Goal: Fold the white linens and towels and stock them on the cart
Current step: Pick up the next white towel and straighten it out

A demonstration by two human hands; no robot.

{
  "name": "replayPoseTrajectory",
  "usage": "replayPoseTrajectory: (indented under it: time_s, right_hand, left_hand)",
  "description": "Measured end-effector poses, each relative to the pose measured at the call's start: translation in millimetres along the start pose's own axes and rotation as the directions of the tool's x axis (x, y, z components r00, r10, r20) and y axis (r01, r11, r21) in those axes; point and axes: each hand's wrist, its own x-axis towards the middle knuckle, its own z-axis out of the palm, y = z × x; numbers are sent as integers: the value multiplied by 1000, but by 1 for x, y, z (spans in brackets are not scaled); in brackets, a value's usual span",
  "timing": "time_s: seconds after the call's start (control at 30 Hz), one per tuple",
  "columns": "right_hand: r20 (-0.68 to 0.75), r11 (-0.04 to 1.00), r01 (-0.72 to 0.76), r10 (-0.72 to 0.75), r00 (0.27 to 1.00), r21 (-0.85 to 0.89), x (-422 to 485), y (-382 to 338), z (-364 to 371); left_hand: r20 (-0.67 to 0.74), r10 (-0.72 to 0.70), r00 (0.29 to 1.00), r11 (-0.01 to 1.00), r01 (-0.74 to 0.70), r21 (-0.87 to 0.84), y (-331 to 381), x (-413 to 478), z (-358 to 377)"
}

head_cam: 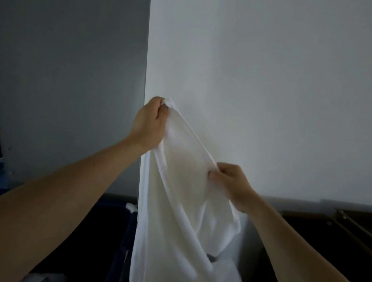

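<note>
A white towel point(180, 208) hangs in the air in front of me, in front of a wall corner. My left hand point(149, 123) is raised and grips the towel's top corner in a fist. My right hand point(233, 184) is lower and to the right, pinching the towel's upper edge. The edge runs taut and slanted between the two hands. Below them the cloth drops in loose folds out of the bottom of the view.
A grey panel point(62, 72) stands to the left and a pale wall point(277, 81) to the right. Below lie dark bins or cart parts point(94, 234), with a dark rail or frame point(354, 227) at the lower right. More white cloth point(131, 207) shows behind the towel.
</note>
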Motion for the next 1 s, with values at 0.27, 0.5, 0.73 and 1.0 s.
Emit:
replayPoseTrajectory:
  time_s: [0.27, 0.5, 0.73, 1.0]
  right_hand:
    - [50, 970, 183, -193, 980, 157, 2, -67, -46]
    - [162, 993, -80, 65, 985, 89, -18, -39, -43]
    - [282, 955, -275, 295, 913, -108, -31, -21, -30]
    - [28, 953, 76, -88, 996, 294, -23, -72, -69]
  left_hand:
    - [-107, -82, 991, 996, 79, -34, 4, 27, -3]
    - [70, -153, 986, 988, 153, 11, -38, -9, 8]
    - [70, -251, 965, 968, 249, 36, -36, 2, -6]
    - [-42, -384, 923, 923, 382, -37, -37, -1, -15]
